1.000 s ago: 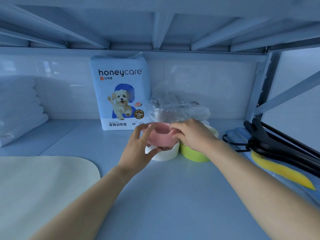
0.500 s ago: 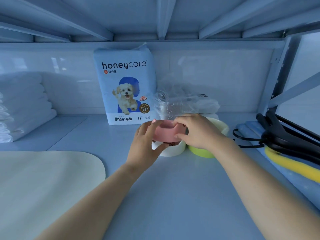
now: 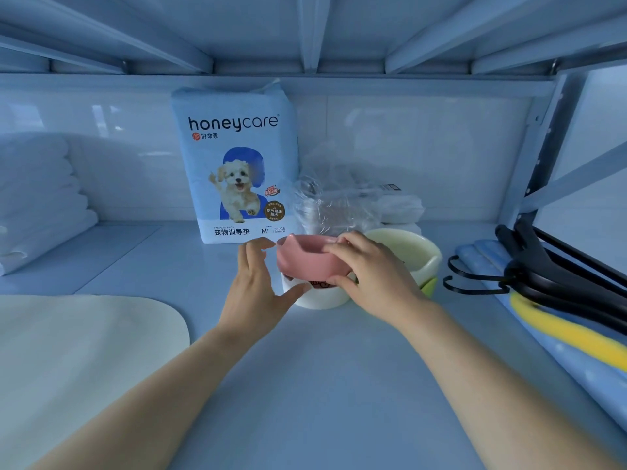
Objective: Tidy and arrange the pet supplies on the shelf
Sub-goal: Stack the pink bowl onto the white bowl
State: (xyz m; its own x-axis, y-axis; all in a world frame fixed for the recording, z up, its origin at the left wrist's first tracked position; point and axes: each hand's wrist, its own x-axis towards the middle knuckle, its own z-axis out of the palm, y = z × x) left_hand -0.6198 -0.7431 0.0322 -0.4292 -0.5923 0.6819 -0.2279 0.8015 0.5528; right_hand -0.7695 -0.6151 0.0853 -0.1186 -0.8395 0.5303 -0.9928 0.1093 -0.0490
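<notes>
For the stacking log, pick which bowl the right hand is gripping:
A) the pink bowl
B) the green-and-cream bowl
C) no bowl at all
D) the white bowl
A: the right hand has its fingers curled over the near rim of the pink bowl, which it holds just over the white bowl.
</notes>
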